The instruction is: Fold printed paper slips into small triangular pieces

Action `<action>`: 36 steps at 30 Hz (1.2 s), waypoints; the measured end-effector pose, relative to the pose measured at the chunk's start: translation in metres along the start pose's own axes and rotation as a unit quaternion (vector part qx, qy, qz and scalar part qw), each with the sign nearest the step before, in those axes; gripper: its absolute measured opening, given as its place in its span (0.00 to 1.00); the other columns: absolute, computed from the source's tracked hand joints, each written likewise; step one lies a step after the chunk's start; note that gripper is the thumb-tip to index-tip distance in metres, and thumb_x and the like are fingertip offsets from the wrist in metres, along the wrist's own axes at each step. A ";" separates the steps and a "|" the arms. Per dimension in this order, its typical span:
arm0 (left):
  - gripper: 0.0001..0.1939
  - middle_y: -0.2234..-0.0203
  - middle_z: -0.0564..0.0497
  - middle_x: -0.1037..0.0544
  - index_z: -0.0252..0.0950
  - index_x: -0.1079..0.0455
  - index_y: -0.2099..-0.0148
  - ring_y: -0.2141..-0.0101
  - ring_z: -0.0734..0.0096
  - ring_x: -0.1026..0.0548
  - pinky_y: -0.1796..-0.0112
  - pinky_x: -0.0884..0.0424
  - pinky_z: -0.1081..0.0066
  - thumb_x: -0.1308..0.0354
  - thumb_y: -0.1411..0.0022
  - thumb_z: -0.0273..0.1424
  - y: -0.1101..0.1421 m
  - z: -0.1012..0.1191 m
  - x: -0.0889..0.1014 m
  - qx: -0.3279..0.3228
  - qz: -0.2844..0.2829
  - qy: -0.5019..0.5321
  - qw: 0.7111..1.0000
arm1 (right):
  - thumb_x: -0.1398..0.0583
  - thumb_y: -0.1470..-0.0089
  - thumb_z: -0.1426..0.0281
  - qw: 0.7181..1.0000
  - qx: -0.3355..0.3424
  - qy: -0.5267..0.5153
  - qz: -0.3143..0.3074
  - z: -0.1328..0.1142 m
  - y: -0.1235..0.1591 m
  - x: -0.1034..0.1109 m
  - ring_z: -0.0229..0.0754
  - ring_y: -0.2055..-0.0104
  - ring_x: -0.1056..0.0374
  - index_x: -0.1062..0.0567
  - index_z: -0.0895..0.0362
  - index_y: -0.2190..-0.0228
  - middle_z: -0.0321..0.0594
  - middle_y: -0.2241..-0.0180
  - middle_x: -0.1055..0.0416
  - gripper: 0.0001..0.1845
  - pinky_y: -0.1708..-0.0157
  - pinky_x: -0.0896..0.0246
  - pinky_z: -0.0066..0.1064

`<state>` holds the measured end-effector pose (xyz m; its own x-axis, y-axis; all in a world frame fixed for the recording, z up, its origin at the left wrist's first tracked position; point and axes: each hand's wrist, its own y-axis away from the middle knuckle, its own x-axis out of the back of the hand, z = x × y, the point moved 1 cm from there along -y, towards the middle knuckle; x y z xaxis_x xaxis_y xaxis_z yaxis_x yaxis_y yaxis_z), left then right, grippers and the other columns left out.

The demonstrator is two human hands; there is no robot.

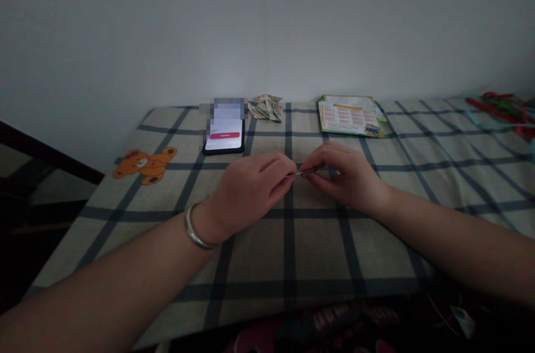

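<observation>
My left hand [256, 185], with a silver bangle [193, 230] at its wrist, is closed with fingers and thumb pressed together near the middle of the table. Facing it, my right hand [353, 175] pinches between thumb and fingertips. Between the two hands runs a thin flat piece [299, 173], seen almost edge-on and gripped at both ends. Most of it is hidden by my fingers, so its kind cannot be made out. Behind my hands lie a folded, colourful printed paper [266, 107] and a stack of printed cards [350, 117].
A checked cloth [259, 253] covers the table, which stands against a pale wall [267, 24]. A lit phone [224, 138] leans at the back left. An orange bear cutout [144, 165] lies at the left edge. Red and green strips [501, 108] sit at the far right.
</observation>
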<state>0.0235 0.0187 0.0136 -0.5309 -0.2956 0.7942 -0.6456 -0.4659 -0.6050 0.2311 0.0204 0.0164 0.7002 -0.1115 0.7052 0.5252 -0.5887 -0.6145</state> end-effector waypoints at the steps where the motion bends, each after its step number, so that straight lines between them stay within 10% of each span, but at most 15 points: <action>1: 0.02 0.66 0.54 0.25 0.36 0.35 0.59 0.67 0.72 0.28 0.67 0.36 0.73 0.45 0.35 0.26 0.000 0.000 0.000 0.006 0.001 0.006 1.000 | 0.37 0.47 0.75 1.000 -0.005 0.007 0.011 -0.001 0.000 0.000 0.37 0.67 0.32 0.26 0.57 0.67 0.36 0.71 0.27 0.03 0.68 0.37 0.29; 23: 0.01 0.73 0.57 0.28 0.37 0.38 0.59 0.75 0.77 0.27 0.74 0.35 0.77 0.48 0.33 0.28 0.003 0.004 -0.001 0.130 -0.018 0.169 0.977 | 0.36 0.47 0.75 0.990 0.080 0.079 0.079 -0.001 0.000 0.006 0.41 0.57 0.27 0.25 0.54 0.63 0.39 0.58 0.22 0.08 0.57 0.32 0.36; 36: 0.08 0.75 0.55 0.25 0.35 0.35 0.60 0.76 0.77 0.27 0.76 0.39 0.75 0.53 0.29 0.30 0.000 0.005 0.000 0.041 -0.026 0.046 0.998 | 0.36 0.46 0.72 0.981 0.122 0.136 0.062 0.001 0.001 0.009 0.44 0.55 0.30 0.24 0.49 0.61 0.36 0.55 0.23 0.10 0.55 0.33 0.39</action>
<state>0.0260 0.0148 0.0134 -0.5483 -0.1937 0.8135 -0.6290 -0.5456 -0.5538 0.2384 0.0194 0.0218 0.6277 -0.3997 0.6680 0.5676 -0.3523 -0.7441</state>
